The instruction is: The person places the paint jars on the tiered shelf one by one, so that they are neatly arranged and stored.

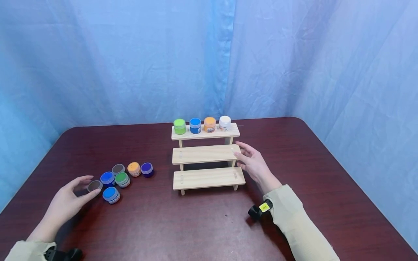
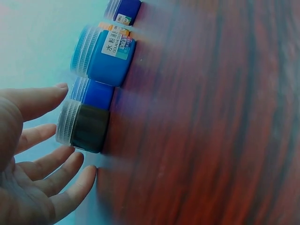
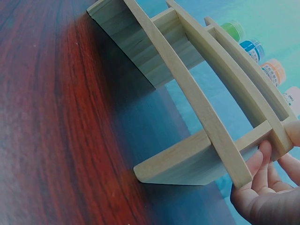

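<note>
My left hand (image 1: 70, 199) reaches round a dark paint jar (image 1: 94, 186) with thumb and fingers spread on either side of its lid. In the left wrist view, the fingers are loosely bent beside this dark jar (image 2: 89, 129). My right hand (image 1: 256, 165) grips the right end of the middle step of a three-step wooden display rack (image 1: 204, 154). Its thumb lies on top of the step, and its other fingers tuck underneath, as the right wrist view shows. On the top step stand a lime green jar (image 1: 179, 127), a blue jar (image 1: 195, 126), an orange jar (image 1: 209, 124) and a white jar (image 1: 224, 123).
Beside the left hand cluster a light blue jar (image 1: 111, 195), a deep blue jar (image 1: 107, 179), a green jar (image 1: 122, 179), another dark jar (image 1: 118, 169), an orange jar (image 1: 134, 169) and a purple jar (image 1: 147, 169). Blue curtains (image 1: 147, 61) hang behind the dark wooden table (image 1: 183, 224).
</note>
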A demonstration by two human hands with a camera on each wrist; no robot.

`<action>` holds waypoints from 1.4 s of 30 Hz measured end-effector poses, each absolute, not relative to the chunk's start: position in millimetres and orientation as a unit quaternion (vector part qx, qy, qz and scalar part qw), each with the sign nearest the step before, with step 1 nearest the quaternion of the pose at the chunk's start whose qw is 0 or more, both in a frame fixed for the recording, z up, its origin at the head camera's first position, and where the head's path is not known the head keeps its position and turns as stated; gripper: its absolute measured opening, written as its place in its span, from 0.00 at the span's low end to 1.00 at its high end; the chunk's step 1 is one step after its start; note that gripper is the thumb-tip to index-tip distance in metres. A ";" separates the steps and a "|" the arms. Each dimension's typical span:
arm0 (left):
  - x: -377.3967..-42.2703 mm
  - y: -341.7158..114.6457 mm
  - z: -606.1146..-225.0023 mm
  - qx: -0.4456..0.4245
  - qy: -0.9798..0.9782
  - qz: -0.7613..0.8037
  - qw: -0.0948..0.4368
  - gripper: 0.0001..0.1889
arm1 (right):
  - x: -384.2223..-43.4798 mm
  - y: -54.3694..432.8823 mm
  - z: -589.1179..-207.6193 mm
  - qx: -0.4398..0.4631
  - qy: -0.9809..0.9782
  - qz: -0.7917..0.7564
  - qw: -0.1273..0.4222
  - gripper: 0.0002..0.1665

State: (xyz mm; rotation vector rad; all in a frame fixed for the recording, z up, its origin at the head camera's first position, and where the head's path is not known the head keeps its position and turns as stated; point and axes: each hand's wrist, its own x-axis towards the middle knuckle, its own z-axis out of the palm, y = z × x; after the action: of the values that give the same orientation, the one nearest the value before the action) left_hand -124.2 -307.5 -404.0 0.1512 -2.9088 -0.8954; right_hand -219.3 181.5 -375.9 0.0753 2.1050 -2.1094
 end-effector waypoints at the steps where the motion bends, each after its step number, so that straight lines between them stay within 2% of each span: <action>1: -124.3 -307.5 -404.4 0.049 -0.954 -0.292 0.047 0.32 | -219.2 181.5 -376.2 0.026 0.705 -0.704 0.080 0.32; 21: -126.8 -309.4 -407.0 0.052 -0.957 -0.287 0.014 0.31 | -221.9 182.9 -378.9 0.028 0.699 -0.711 0.080 0.32; 42: -125.1 -311.2 -406.2 0.058 -0.954 -0.293 0.015 0.28 | -221.4 182.9 -379.9 0.029 0.703 -0.706 0.079 0.32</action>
State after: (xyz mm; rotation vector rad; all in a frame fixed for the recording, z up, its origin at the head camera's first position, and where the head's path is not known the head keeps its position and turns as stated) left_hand -125.1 -311.2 -406.2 0.1806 -2.9701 -0.9110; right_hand -221.4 182.9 -379.9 0.0857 2.1051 -2.1122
